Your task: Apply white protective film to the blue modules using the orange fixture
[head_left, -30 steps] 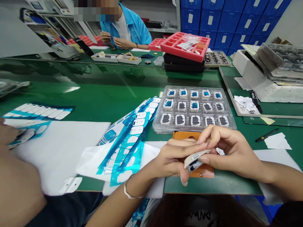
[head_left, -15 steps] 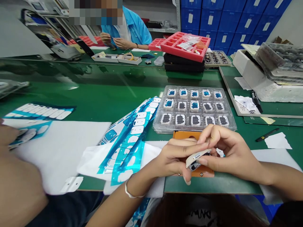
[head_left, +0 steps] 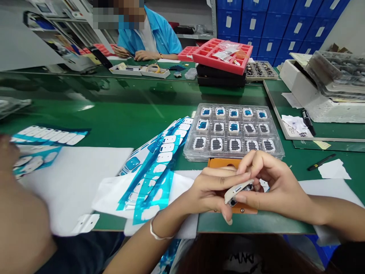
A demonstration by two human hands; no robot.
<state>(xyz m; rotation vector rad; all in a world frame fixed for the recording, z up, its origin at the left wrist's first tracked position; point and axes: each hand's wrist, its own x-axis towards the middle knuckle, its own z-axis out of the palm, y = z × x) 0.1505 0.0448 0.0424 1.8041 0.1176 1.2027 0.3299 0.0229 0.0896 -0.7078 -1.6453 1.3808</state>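
The person's left hand point(head_left: 215, 190) and right hand point(head_left: 278, 186) are meeting over a small white device point(head_left: 236, 192), holding it in the air just above an orange pad point(head_left: 224, 163). The left fingers are curving closely over the device's near end, while the right thumb and forefinger are pinching it from the far side, leaving only a narrow gap around it; its dark underside is partly hidden by the fingers. A white bangle point(head_left: 155, 232) is circling the left wrist. Just beyond the hands, a clear plastic tray point(head_left: 234, 131) is lying on the green workbench point(head_left: 119, 121), carrying three rows of small modules with blue or dark centres. To its left, blue-and-white film strips point(head_left: 154, 171) are fanning across white sheets, and another person's hand point(head_left: 8, 152) is resting on similar strips at the left edge, beside a white foam sheet point(head_left: 71, 186). A black marker point(head_left: 308, 121) is lying to the right. Farther off, a red foam tray point(head_left: 222, 55) is sitting on black trays, a co-worker point(head_left: 151, 38) is working across the bench, and blue storage bins point(head_left: 279, 23) are lining the wall.
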